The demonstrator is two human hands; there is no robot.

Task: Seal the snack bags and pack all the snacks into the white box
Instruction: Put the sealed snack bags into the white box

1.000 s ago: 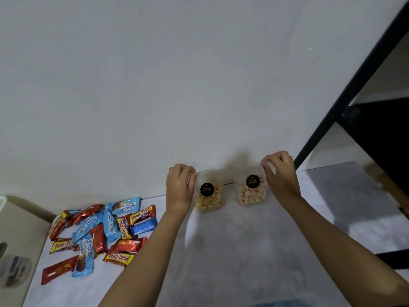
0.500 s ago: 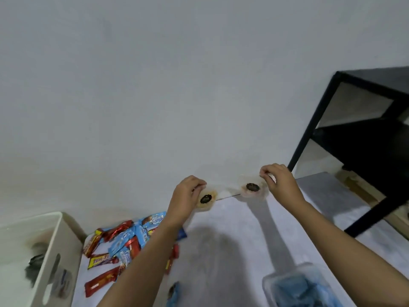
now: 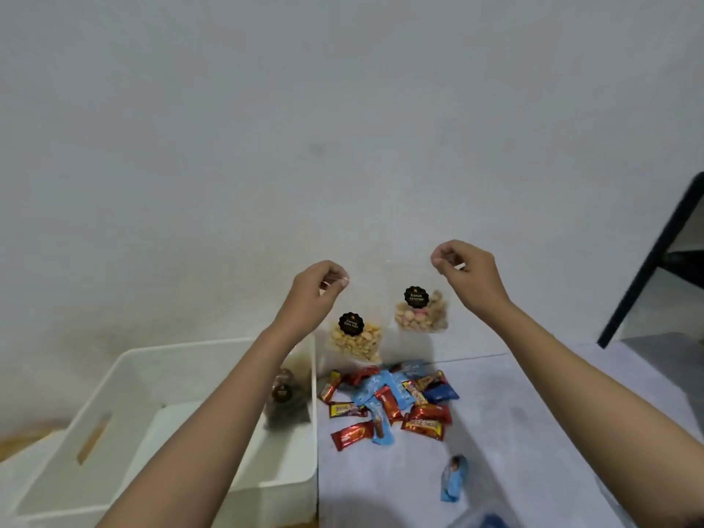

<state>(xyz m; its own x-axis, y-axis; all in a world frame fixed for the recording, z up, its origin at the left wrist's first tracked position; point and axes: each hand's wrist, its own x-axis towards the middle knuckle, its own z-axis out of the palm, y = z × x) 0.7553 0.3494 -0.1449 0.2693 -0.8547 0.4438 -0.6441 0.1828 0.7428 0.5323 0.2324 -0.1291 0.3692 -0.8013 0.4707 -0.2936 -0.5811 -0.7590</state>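
Note:
My left hand (image 3: 318, 289) pinches the top of a clear bag of yellow snacks (image 3: 356, 341) with a black round label, held up in the air. My right hand (image 3: 466, 274) pinches the top of a second clear bag of pinkish biscuits (image 3: 421, 316), also hanging in the air. Both bags hang above a pile of red and blue wrapped snacks (image 3: 392, 403) on the table. The white box (image 3: 160, 360) stands at the left, below my left forearm, with a dark bagged snack (image 3: 285, 398) inside it.
A single blue wrapped snack (image 3: 453, 478) lies apart near the front of the pale table (image 3: 533, 432). A clear container's edge (image 3: 484, 522) shows at the bottom. A black metal frame (image 3: 647, 261) stands at the right. A plain wall is behind.
Both hands have lifted the two clear bags up off the table and carried them left, over the wrapped snack pile. The view swung left and the white box came fully into sight.

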